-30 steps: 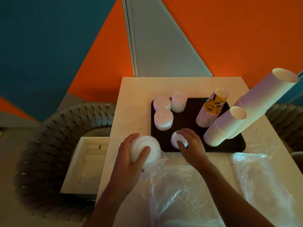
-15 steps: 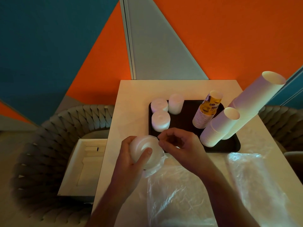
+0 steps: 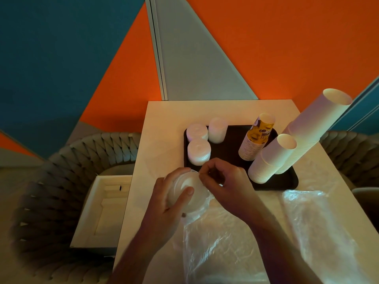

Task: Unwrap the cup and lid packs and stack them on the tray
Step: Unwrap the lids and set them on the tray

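your left hand (image 3: 164,196) grips the lid stack (image 3: 187,193) just short of the tray (image 3: 231,148), right hand (image 3: 223,179) pinching at its top edge.

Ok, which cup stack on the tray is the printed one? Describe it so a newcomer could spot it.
Start at the dark rectangular tray on the pale table. Three leaning cup stacks stand on its right half. The printed stack is the shortest and leftmost of them, and its top cup carries a yellow and purple print, while the two taller stacks beside it are plain white.
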Tool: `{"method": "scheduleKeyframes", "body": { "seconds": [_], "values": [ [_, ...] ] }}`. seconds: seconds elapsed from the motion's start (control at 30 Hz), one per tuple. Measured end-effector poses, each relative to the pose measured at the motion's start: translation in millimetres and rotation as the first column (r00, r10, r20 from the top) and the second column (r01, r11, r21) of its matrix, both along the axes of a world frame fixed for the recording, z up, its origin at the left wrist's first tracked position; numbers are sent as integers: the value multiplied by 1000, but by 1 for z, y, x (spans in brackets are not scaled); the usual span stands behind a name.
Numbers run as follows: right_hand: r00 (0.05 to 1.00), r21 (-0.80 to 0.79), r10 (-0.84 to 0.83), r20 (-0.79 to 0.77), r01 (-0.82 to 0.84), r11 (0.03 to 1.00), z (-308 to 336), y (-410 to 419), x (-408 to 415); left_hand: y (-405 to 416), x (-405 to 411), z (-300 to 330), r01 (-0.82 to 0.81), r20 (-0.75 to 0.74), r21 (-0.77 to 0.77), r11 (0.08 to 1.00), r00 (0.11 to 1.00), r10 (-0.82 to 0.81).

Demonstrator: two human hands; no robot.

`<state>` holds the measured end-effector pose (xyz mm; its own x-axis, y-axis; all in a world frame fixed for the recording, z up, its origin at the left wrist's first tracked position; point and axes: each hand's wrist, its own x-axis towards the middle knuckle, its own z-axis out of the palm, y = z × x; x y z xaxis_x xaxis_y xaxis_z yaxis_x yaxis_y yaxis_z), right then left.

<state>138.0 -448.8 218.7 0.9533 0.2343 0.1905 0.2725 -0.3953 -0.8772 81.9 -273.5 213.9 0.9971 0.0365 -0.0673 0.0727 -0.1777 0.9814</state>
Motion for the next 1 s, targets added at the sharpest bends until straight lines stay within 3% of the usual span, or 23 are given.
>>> {"method": "scheduleKeyframes", "body": {
  "seconds": [0.13, 0.23, 0.33, 0.53, 0.63, 0.73, 0.9, 1.0],
  "values": [
    [991, 132, -27, -130, 44, 990, -4, 4, 3, 2, 3, -3, -44, -10, -16, 999, 999, 44],
    [959, 300, 69, -275, 17, 954, -5, 4, 2, 2, 5, -4, -49, -11, -21, 999, 999, 49],
    [936, 270, 114, -333, -21, 963, -10, 4, 2, 1, 7, -4, -54, -10, -14, 998, 998, 54],
    [939, 463, -57, -340, 219, 859, -24, -5, 21, 11, 11, -18, -53, -13, 6, 999, 999, 53],
    [957, 202, -238, -163, 269, 942, -56, -24, 46, 14, 11, -21, -54, -10, 15, 998, 998, 54],
    [962, -133, -274, -9, 271, 953, -94, -41, 65, 14, 11, -22, -67, -8, 16, 998, 998, 68],
    [973, -344, -174, 150, 217, 914, -142, -46, 72, 17, 10, -22, -78, -2, 52, 996, 997, 78],
    [980, -496, -156, 126, 199, 845, -164, -47, 70, 19, 10, -22, -86, -13, 41, 995, 996, 86]
  ]
}}
